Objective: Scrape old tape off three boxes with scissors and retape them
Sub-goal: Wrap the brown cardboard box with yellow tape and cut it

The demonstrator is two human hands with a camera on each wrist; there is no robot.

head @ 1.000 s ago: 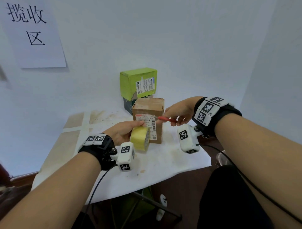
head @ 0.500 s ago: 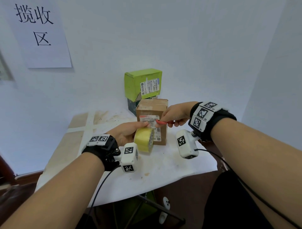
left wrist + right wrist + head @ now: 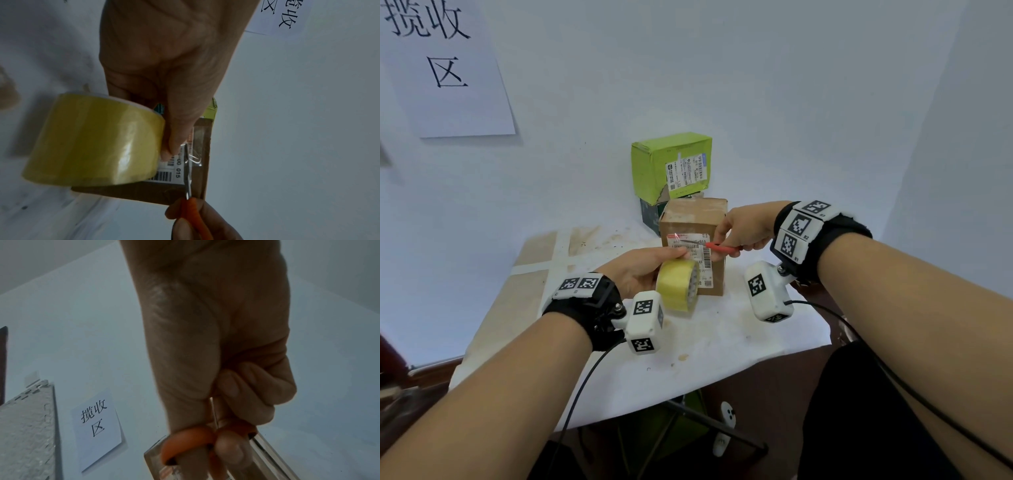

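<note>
Brown box (image 3: 693,240) upright; orange-handled scissors (image 3: 717,247), seemingly across its label.

Yellow tape roll (image 3: 677,285) covers the brown cardboard box's (image 3: 717,219) lower label; dark green box (image 3: 649,216) mostly hidden behind; label print too small to read.

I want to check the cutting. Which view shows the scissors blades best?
The left wrist view: the scissors blades lie close up across the brown box label. The head view shows them small and thin. The right wrist view shows only the orange handles in the right hand.
</note>
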